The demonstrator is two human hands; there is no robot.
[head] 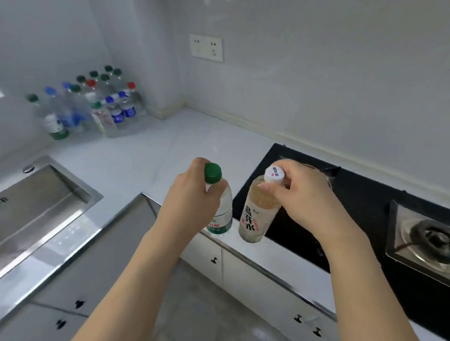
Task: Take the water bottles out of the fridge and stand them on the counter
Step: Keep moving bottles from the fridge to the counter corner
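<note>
A white kitchen counter (167, 145) wraps a corner beside the black hob (348, 204). Your left hand (190, 200) grips a green-capped bottle (220, 204) by its neck, and your right hand (301, 196) pinches a white-capped bottle (255, 219) just left of the hob, likely for upright setting. Both look filled. Standing bottles (91, 104) cluster in the far corner, well left of the hob.

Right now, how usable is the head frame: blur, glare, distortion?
Head view: strong wide-angle bending at the edges, the sink rim curves; the far cluster of bottles is soft and smeared; mild glare on the counter; both held bottles, green-capped bottle and white-capped bottle, are sharp, labels readable.
</note>
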